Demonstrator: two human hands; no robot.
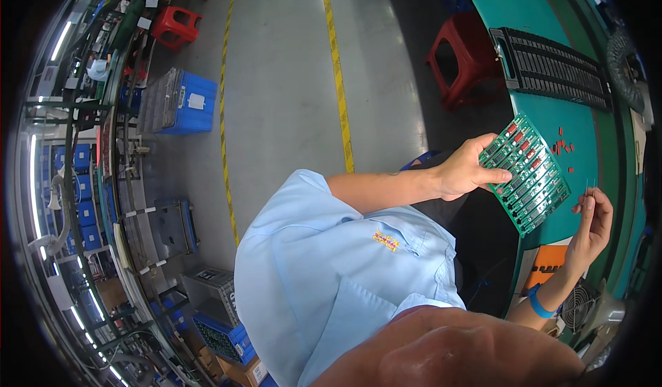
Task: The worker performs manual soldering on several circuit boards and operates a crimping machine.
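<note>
My left hand [471, 170] grips a green circuit board panel [529, 180] by its left edge, with the thumb on top of it. The panel is tilted and divided into several strips, and some strips carry red rectangular components [525, 145]. My right hand [593, 221], with a blue band at the wrist, is raised just past the panel's right edge. Its thumb and forefinger pinch a small part whose two thin wire leads [590, 183] point upward; the fingers hide its body. Loose red components [562, 145] are scattered on the green bench top [579, 121] beyond the panel.
A black slotted rack [555, 66] lies on the bench's far part. A red stool [465, 59] stands at the bench's left side. Nearer my right wrist are an orange piece [548, 264] and a round fan grille [578, 309]. Across the aisle stand blue crates [189, 104] and shelving.
</note>
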